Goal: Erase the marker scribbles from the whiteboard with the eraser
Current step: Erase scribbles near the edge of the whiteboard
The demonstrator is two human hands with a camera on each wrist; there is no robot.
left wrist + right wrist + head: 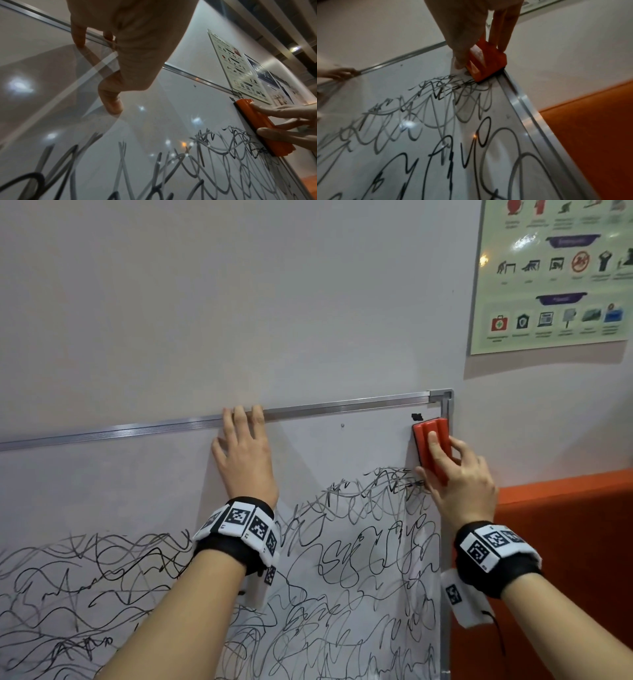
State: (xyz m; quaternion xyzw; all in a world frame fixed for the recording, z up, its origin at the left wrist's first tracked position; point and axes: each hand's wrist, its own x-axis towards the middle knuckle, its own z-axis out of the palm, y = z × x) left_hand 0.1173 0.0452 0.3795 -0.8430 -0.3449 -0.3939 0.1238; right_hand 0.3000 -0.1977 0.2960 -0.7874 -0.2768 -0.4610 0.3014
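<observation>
The whiteboard (154,467) stands against a pale wall, framed in aluminium. The right hand (459,484) grips the orange eraser (432,440), thumb on its left side and fingers across its ridged back and right side, holding the black felt face flat on the board in the upper right corner, just beside the right frame rail. The eraser's lower end touches the topmost marker scribbles (359,559). The left hand (245,453) lies flat on the board with fingers straight, their tips over the top frame rail (137,430), holding nothing. The two hands are well apart. Black scribbles cover the lower board; the band beneath the top rail is clean apart from a small black mark (417,416) just above the eraser. A safety poster (555,275) hangs on the wall at upper right.
</observation>
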